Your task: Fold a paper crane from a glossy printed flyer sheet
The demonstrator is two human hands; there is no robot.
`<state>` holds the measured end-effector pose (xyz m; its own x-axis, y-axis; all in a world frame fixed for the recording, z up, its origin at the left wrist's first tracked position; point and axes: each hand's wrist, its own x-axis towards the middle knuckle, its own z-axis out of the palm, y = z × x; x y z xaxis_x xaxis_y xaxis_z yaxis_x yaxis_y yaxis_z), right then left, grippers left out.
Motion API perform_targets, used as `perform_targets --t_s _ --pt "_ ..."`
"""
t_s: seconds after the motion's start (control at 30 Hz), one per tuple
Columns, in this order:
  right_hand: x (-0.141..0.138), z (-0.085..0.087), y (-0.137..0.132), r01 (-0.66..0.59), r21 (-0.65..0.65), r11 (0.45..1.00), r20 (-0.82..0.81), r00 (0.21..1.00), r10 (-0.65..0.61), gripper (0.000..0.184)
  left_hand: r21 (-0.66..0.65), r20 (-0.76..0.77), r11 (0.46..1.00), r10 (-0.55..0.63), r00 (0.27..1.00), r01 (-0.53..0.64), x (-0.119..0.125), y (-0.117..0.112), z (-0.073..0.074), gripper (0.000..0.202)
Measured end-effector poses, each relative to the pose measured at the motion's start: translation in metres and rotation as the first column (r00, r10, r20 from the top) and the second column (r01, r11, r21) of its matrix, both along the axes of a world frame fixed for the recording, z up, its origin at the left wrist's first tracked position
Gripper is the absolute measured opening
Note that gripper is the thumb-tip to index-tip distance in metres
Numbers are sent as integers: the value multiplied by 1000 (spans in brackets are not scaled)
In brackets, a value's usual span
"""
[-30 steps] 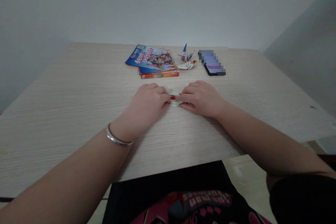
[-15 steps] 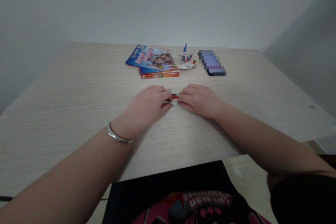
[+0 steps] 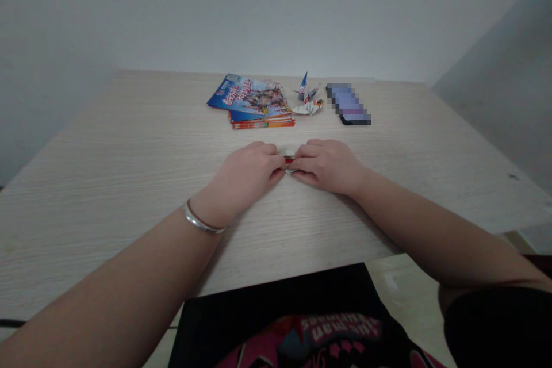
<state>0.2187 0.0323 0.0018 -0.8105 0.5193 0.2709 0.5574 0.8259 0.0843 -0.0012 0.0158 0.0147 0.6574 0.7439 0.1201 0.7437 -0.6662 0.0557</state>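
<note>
Between my fingertips, on the table, lies a small folded piece of paper [image 3: 289, 159], whitish with a red stripe. My left hand [image 3: 253, 169] pinches its left side, thumb low and fingers curled over the top. On the right side my right hand [image 3: 326, 164] grips it in the same way. The two hands' fingertips nearly meet, and they cover most of the paper, so its full shape is hidden. A silver bangle [image 3: 202, 223] circles my left wrist.
Beyond my hands a stack of printed booklets [image 3: 250, 98] lies on the pale wooden table [image 3: 129, 144]. Folded paper cranes [image 3: 307, 107] stand right of it, then a dark phone [image 3: 348, 104]. A wall [image 3: 259, 11] borders the table's far edge.
My left hand has shifted slightly right, its fingertips closer to my right hand's. Less of the paper shows between them. My right hand has hardly moved.
</note>
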Motion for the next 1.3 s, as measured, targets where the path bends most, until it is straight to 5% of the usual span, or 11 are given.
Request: perform_targets --t_s 0.2,0.43,0.73,1.07,1.3 --pt "-1 2 2 5 -40 999 48 999 -3 30 -16 -19 1000 -8 1000 8 1 -1 3 29" --pt "-1 -2 1 44 -120 992 -107 993 -57 23 -78 -28 996 -37 999 35 1 -1 10 28" --pt "-3 1 -2 -53 40 998 -42 998 55 27 -110 -25 994 4 1000 -6 3 -1 13 26" --pt "-2 4 0 86 -290 953 -146 980 -133 23 -81 66 996 -29 997 34 -3 1 6 25" --pt "0 13 -5 181 -364 914 -89 970 -228 23 -60 99 997 64 993 -58 0 2 -2 28"
